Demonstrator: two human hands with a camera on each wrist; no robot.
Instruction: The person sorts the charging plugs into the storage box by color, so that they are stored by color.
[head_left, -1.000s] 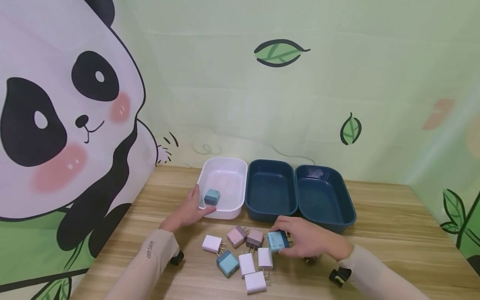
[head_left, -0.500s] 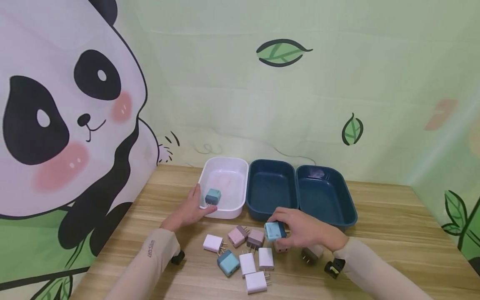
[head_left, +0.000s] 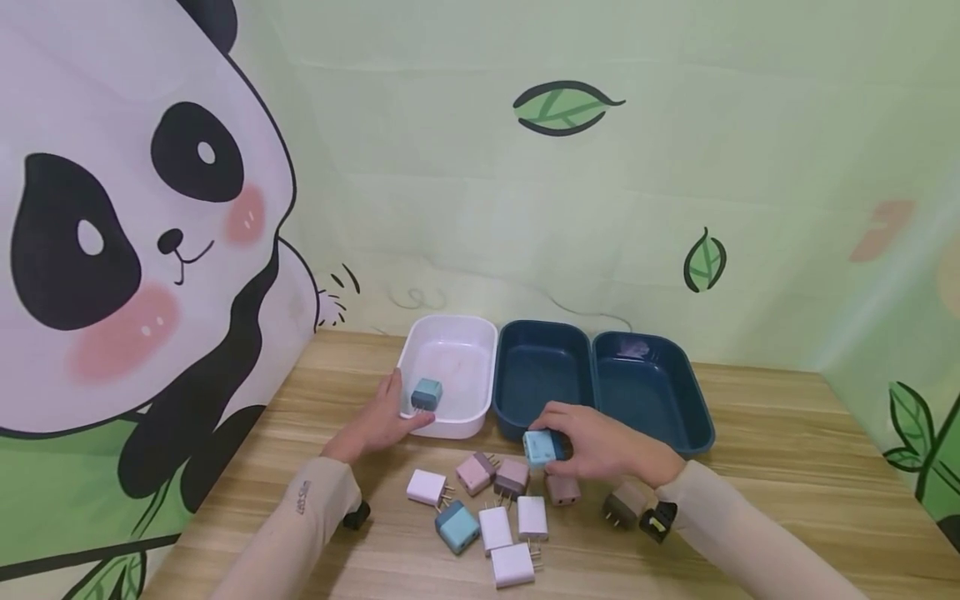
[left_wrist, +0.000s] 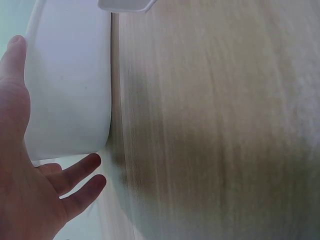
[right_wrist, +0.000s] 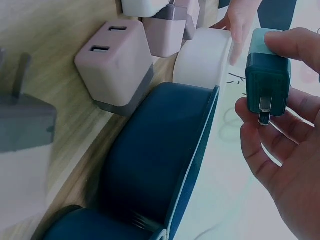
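The held charger (head_left: 538,449) is a small boxy block, light blue on its body and dark blue at the end, where metal prongs (right_wrist: 265,107) come out. It is in the air, at the near side of the middle blue tray (head_left: 543,371), and the right hand (head_left: 607,446) pinches it between thumb and fingers. The left hand (head_left: 381,422) does not close around anything; its fingers are extended and touch the white tray (head_left: 453,429) at the near left corner. Inside this tray, close to the same corner, lies a second blue charger (head_left: 427,394). The right blue tray (head_left: 648,400) completes the row, toward the far edge of the desk (head_left: 772,442).

Nearer than the trays there is a loose group on the desk: four white chargers (head_left: 513,565), three pink chargers (head_left: 563,490) and a third blue charger (head_left: 457,527). A grey-brown charger (head_left: 626,505) lies apart, to the right. The right hand stands before the near right corner of the middle blue tray and hides it.

Compared with half a second before, the right hand and its charger are closer to the far edge, and the rightmost pink one, mostly covered then, is better visible; the left hand stays in the same place
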